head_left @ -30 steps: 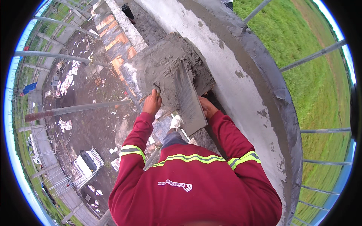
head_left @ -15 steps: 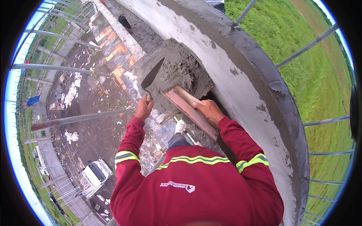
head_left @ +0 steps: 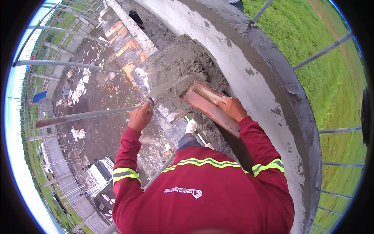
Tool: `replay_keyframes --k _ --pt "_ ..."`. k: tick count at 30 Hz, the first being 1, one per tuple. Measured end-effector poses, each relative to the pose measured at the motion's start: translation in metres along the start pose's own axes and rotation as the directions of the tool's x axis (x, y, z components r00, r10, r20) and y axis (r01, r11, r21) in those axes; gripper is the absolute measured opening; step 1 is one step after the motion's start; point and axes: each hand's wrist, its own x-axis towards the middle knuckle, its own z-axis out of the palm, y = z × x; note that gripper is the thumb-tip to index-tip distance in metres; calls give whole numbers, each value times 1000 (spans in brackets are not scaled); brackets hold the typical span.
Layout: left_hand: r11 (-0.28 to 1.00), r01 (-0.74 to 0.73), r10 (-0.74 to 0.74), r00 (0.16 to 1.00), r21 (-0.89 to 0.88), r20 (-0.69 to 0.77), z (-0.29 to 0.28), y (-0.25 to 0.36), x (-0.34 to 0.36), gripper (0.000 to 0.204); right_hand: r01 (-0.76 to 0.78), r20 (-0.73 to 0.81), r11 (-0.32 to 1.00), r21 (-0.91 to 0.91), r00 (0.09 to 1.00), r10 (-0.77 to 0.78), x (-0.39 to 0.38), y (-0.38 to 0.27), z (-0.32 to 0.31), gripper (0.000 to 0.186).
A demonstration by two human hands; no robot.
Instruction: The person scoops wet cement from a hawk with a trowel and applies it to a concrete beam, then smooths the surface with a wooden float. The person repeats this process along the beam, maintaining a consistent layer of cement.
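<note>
Above the near edge of the grey mortar bed point(head_left: 177, 58), two tools are held, one in each grip. The left grip point(head_left: 139, 118) is closed around the handle of a trowel point(head_left: 168, 86), which sits at the top of the fist. Its blade, pale and somewhat blurred, reaches up and to the right over the mortar, with its tip near the float's far end. The right grip point(head_left: 233, 109) is clasped over the wooden handle point(head_left: 206, 93) of a reddish-brown rectangular float point(head_left: 214, 114), taking the handle's near end and leaving its far end bare. The float slants from the bed's near right corner down toward the person, handle side up; whether its underside touches mortar cannot be told.

Both elbows are bent and spread wide. The left forearm rises almost straight, its hand just outside the bed's left edge, in front of a metal pole point(head_left: 85, 116). The right forearm leans up and leftward, its hand near the curved concrete wall point(head_left: 257, 85). Each maroon sleeve point(head_left: 127, 150) bears a yellow-and-grey reflective band point(head_left: 126, 174).

On the chest of the maroon top point(head_left: 210, 210), below a matching stripe point(head_left: 206, 161), sits a line of small white lettering point(head_left: 179, 190) ending in a white emblem point(head_left: 197, 194) at its right.
</note>
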Motion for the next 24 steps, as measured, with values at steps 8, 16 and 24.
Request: replay_keyframes --k 8,16,24 --pt "959 -22 -8 995 281 104 -36 -20 15 19 290 94 955 -61 954 -284 0 -18 -4 71" --pt "887 -383 288 896 258 339 -29 -39 71 19 622 149 773 124 759 -634 -4 -59 -5 64" --pt "929 -352 370 895 -112 249 97 14 106 41 153 -12 986 70 988 -153 -127 2 -11 58"
